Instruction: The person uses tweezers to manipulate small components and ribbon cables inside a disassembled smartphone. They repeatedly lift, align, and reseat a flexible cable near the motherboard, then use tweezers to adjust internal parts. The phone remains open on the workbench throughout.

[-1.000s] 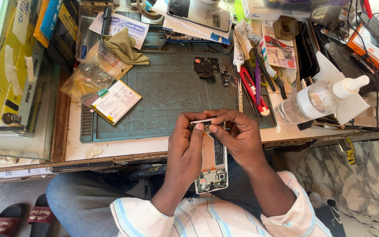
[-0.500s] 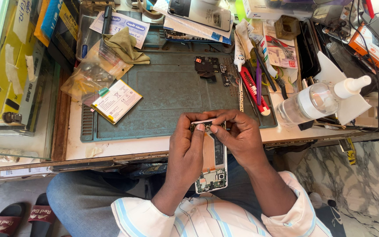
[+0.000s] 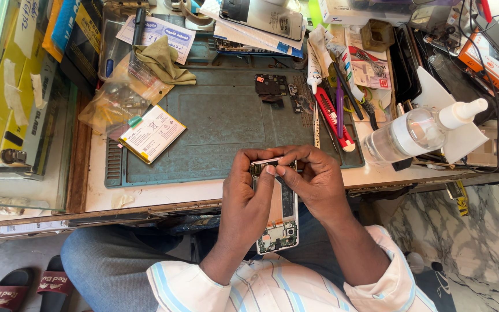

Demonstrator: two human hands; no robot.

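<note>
Bare board exposed: left hand (image 3: 249, 193) clamps opened phone (image 3: 277, 214) over lap, right hand (image 3: 313, 182) pinches its top edge. Slip drops phone off counter (image 3: 145, 193); prying may crack it.

I have a single view, from the camera on my head, looking almost straight down. It sits close over my lap and the near edge of the workbench (image 3: 163, 196), so my left hand (image 3: 249, 196) and right hand (image 3: 313, 182) fill the middle. The green mat (image 3: 220, 121) lies higher in frame, floor and sandals (image 3: 30, 289) at the bottom.
</note>
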